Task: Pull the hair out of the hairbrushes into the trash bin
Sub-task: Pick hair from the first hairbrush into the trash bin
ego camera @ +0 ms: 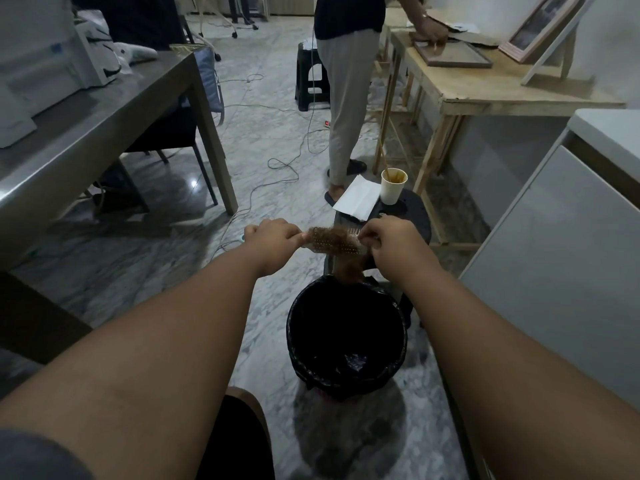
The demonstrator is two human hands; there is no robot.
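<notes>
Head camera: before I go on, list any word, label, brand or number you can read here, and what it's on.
No readable text in this view.
Paper cup: no print visible.
Black trash bin: no label shows.
Hairbrush: no brand visible.
Framed picture on the wooden table: too blurred to tell.
White items on the grey table: any marks too blurred to read.

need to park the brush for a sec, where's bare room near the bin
The black stool behind the trash bin is crowded: a paper cup and white paper fill its top. The grey table has bare surface along its near edge. The marble floor left of the bin is free too.
</notes>
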